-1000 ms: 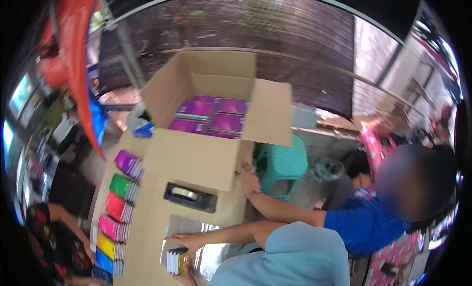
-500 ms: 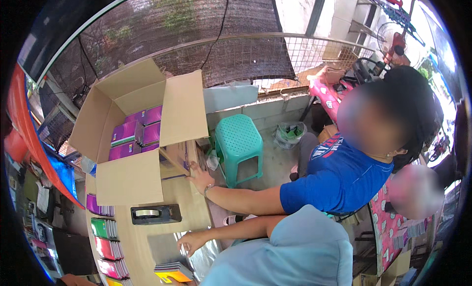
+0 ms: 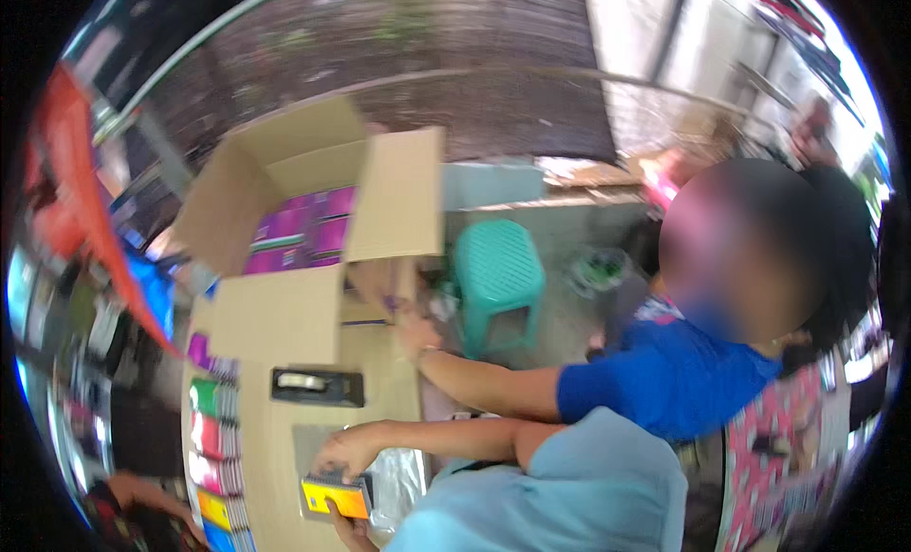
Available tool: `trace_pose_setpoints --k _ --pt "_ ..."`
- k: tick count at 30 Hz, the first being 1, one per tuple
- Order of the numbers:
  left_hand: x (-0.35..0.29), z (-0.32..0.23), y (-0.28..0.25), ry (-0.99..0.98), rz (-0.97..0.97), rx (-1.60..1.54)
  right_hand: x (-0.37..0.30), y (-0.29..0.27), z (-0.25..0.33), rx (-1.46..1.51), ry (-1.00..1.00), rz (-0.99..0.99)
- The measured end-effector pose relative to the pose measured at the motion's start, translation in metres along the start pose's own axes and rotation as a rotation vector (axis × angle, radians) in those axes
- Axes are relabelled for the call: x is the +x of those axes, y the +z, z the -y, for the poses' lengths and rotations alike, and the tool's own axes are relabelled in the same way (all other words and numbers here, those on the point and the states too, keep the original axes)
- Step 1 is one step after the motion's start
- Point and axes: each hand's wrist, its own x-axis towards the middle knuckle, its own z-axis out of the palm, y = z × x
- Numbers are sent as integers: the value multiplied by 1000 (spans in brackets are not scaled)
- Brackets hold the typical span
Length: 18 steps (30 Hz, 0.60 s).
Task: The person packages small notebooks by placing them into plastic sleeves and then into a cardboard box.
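Yellow pack [image 3: 337,498] nearer, half-hidden under fingers [image 3: 343,452]

Site was an open-air packing spot at a small shop or stall. Evidence: open carton [image 3: 304,220] of purple packs, tape dispenser [image 3: 317,386] on cardboard-covered tabletop [image 3: 275,457], row of coloured packs [image 3: 213,438] along its edge, plastic stool [image 3: 498,281] on concrete, shade netting [image 3: 427,39] behind.

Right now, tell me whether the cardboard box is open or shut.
Open: the cardboard box has its flaps spread, showing purple packs inside.
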Motion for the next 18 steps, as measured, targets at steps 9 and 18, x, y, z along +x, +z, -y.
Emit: trace_pose_setpoints --k 9,18 --pt "21 43 -7 134 -83 106 25 -92 333 580 -509 -208" --pt "-7 46 9 98 -50 36 23 -49 323 5 -868 -418"
